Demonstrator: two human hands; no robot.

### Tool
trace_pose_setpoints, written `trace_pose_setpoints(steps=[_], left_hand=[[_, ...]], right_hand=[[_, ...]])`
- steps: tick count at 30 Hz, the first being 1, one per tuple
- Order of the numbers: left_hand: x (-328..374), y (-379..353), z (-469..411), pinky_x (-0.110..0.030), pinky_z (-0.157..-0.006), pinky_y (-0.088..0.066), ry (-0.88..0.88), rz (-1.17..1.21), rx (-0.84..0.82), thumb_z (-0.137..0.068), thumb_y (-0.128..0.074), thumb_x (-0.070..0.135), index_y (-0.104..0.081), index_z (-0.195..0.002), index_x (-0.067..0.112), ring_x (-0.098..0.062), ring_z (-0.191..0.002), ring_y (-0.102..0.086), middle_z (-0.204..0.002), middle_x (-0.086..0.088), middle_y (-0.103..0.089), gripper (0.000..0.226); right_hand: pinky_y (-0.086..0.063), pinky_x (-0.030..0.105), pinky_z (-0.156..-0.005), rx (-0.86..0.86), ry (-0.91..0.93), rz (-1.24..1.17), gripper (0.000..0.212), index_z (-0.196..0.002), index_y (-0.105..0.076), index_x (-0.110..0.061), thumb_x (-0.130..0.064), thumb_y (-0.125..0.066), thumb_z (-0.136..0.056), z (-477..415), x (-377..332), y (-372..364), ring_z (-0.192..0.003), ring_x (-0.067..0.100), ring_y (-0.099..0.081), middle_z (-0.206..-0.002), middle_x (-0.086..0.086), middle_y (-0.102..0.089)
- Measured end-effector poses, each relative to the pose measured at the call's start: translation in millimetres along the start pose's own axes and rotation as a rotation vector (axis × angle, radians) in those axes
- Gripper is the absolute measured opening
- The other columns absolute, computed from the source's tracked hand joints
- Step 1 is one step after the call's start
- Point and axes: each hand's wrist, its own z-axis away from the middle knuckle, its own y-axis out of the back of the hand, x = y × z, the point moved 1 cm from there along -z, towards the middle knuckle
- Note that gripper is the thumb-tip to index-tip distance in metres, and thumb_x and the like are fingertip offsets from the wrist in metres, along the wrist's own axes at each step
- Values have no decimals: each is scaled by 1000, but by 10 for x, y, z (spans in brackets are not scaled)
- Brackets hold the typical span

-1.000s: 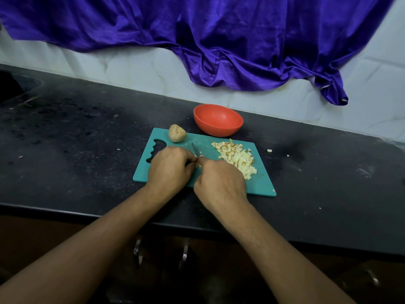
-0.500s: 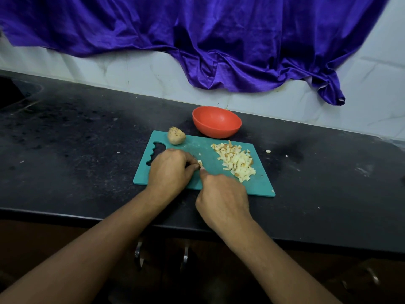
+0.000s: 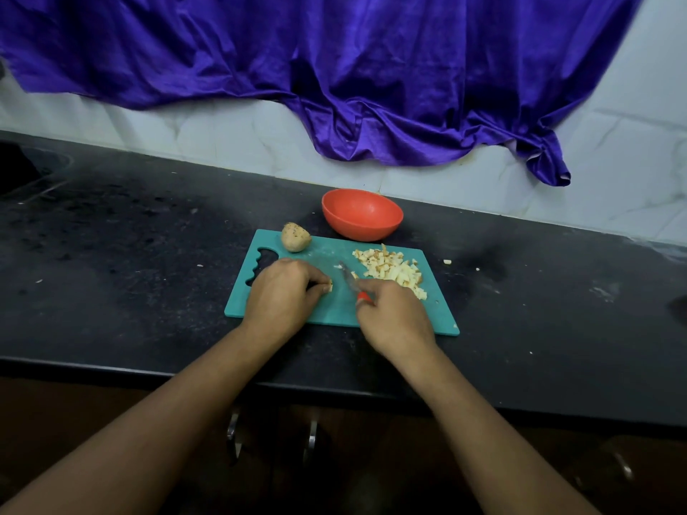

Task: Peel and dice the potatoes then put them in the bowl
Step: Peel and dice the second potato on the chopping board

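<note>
Black tabletop [image 3: 130, 254] meets a white wall [image 3: 613, 161] draped in purple cloth [image 3: 371, 76]. On the board [image 3: 334, 310] mid-frame, left hand [image 3: 280, 297] pinches a potato piece [image 3: 328, 288], right hand [image 3: 394, 317] grips seemingly a knife [image 3: 348, 277]; dice [image 3: 390, 271] lie right, bowl [image 3: 362, 215] behind.

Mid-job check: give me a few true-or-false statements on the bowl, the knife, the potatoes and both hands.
1. The bowl holds diced potato. False: it looks empty; the diced potato is piled on the cutting board.
2. The right hand grips the knife. True.
3. A whole potato sits on the board's far left corner. True.
4. The left hand lies flat and empty. False: it pinches a small potato piece.
</note>
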Motion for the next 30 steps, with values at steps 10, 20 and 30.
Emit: trace_pose_setpoints(steps=[10, 20, 30], left_hand=[[-12, 16, 0, -35, -81, -57, 66, 79, 20, -87, -79, 30, -82, -91, 30, -5, -85, -68, -86, 17, -76, 5], [9, 28, 9, -22, -72, -45, 45, 15, 42, -89, -76, 28, -81, -93, 29, -7, -85, -68, -89, 14, -77, 7], [-33, -4, -11, -31, -68, -52, 14, 2, 35, -91, -73, 29, -79, -80, 28, -7, -73, -65, -76, 12, -73, 13]], right_hand=[[-51, 33, -77, 13, 125, 165, 44, -142, -58, -37, -27, -53, -99, 157, -273, 93, -105, 21, -64, -120, -3, -68], [-56, 39, -79, 14, 159, 300, 39, -138, -59, -30, -29, -53, -99, 187, -364, -12, -93, 20, -63, -102, -1, -66], [-39, 37, -70, -13, 188, 439, 51, -149, -45, -20, -25, -53, -99, 114, -463, -103, -102, 26, -63, -111, 5, -65]])
